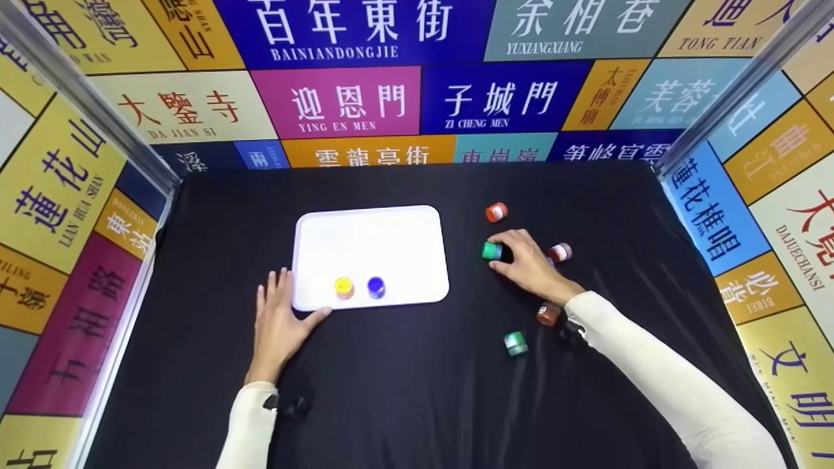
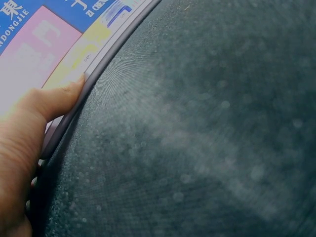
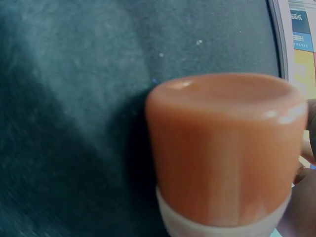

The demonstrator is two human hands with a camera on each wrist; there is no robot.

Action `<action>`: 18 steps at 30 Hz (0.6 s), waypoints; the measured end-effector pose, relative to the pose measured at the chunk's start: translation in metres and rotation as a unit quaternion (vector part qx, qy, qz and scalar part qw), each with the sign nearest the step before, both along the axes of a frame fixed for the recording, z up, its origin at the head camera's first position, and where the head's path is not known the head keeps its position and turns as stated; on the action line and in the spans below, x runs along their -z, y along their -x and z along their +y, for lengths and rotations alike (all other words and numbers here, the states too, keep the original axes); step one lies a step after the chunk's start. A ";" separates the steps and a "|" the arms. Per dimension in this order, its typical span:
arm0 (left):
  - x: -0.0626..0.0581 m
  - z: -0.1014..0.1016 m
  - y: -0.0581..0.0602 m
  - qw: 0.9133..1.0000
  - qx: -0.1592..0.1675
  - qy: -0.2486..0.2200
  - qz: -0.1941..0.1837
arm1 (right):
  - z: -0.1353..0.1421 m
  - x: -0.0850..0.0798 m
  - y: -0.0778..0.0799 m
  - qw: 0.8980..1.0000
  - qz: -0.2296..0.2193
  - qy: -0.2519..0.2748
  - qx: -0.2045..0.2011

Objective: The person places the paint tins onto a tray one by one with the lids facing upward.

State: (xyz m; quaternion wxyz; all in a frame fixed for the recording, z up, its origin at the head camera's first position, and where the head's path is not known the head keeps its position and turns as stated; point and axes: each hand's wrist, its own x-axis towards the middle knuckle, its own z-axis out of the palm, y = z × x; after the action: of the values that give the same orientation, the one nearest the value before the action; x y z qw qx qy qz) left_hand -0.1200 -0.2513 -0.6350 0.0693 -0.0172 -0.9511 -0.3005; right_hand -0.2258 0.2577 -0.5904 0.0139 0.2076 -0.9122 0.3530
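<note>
My right hand (image 1: 531, 264) pinches a small paint jar with a green lid (image 1: 491, 251) just right of the white tray (image 1: 371, 244). Fingers cover part of the jar's dark body. At the tray's lower left corner rests my left hand (image 1: 277, 329), fingers along the left side and thumb (image 2: 66, 98) on the near edge. A yellow paint jar (image 1: 344, 287) and a purple paint jar (image 1: 376, 287) stand side by side on the tray. Near the right wrist lies a brown paint jar (image 1: 548, 314), which looms large and orange-brown (image 3: 224, 153) in the right wrist view.
An orange-red jar (image 1: 496, 212) lies beyond the right hand. Right of that hand is a dark red jar (image 1: 560, 253), partly hidden by it. Another green jar (image 1: 515, 344) is nearer. Black cloth (image 1: 404, 384) covers the table, and sign-printed panels (image 1: 335, 101) enclose it.
</note>
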 end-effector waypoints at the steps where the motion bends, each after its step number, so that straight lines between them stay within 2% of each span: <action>1: 0.000 0.000 0.000 1.000 0.000 0.000 0.000 | 0.000 0.000 0.000 1.000 0.000 -0.001 0.002; 14: 0.001 0.000 0.000 1.000 -0.002 -0.002 0.004 | -0.002 0.007 -0.004 0.999 0.037 -0.025 0.014; 18: 0.001 0.000 0.000 1.000 -0.002 0.000 0.004 | -0.002 0.006 -0.005 0.999 0.035 -0.027 0.016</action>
State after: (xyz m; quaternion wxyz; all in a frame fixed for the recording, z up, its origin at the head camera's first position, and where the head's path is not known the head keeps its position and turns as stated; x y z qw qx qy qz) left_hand -0.1197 -0.2513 -0.6359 0.0733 -0.0166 -0.9507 -0.3008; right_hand -0.2210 0.2554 -0.5968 0.0458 0.2051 -0.9237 0.3205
